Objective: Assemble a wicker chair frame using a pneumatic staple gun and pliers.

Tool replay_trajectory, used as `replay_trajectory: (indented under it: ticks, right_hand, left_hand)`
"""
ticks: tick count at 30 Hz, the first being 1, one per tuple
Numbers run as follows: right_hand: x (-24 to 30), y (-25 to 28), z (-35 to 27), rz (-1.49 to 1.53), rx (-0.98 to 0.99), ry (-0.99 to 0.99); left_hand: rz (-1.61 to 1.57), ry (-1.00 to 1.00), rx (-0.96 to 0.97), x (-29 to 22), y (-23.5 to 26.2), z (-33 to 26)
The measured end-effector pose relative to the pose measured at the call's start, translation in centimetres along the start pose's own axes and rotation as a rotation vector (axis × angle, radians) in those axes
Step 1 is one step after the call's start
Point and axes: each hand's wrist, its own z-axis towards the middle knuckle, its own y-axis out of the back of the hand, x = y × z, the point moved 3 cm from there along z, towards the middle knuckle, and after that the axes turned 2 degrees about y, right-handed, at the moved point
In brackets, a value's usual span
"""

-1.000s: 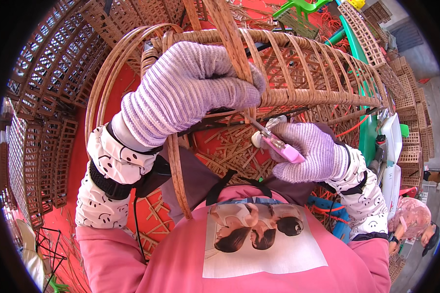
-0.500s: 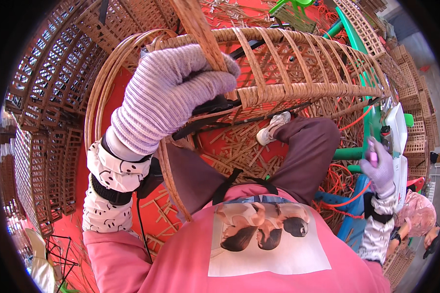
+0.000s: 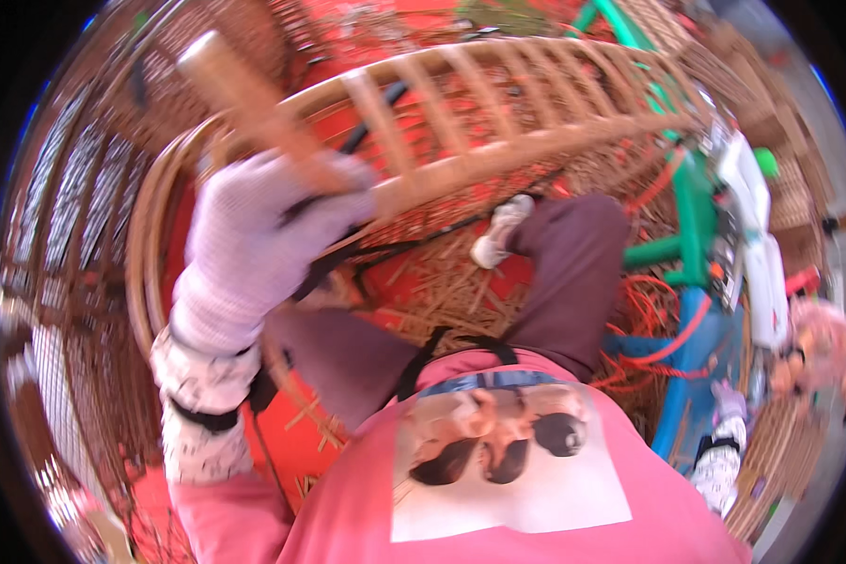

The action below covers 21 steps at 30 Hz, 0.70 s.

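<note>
My left hand (image 3: 258, 230), in a lavender ribbed knit glove, is closed round a flat brown rattan-like strip (image 3: 240, 89) that sticks up and to the left. Beside those fingers is the near end of a long curved woven frame (image 3: 423, 174), its two rails joined by wrapped cross strips. Several bent strands (image 3: 146, 244) loop down past the left wrist. My right hand (image 3: 728, 402), in a similar glove, is low at the far right by a blue plastic piece (image 3: 681, 376). It is small and smeared, so its fingers and anything in them are unclear.
Stacks of brown woven lattice panels (image 3: 75, 226) rise on the left, with more panels (image 3: 804, 179) on the right. Green tubing (image 3: 691, 221), white trays (image 3: 766, 282) and orange cord (image 3: 653, 352) are to the right. Cut strips (image 3: 442, 287) litter the red floor. Another person (image 3: 818, 348) is at far right.
My right hand has gone down and back at the right. The left hand, still gripping the strip, appears farther left and lower, with the frame shifted left too. The picture is now blurred.
</note>
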Motion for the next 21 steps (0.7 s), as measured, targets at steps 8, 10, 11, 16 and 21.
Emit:
replay_trajectory:
  ticks: [8,10,11,16,21]
  right_hand:
    - [12.8,6.1,-7.6,0.113,-0.63,0.337]
    - [22.3,9.9,-15.6,0.461,-0.626,0.743]
    - [26.9,10.1,-19.4,0.418,-0.623,1.006]
    - [38.1,8.0,-35.3,0.611,-0.039,2.365]
    - [38.3,4.9,-38.7,0.9,0.379,2.721]
  left_hand:
    - [0.136,-0.096,-0.06,1.0,0.3,-1.8]
    - [0.139,-0.047,-0.011,2.1,-0.1,-1.4]
    - [0.144,-0.048,-0.001,2.9,0.0,-1.8]
    - [0.026,0.109,-0.089,5.0,1.9,-2.8]
    - [0.122,-0.014,0.022,4.4,0.9,-1.6]
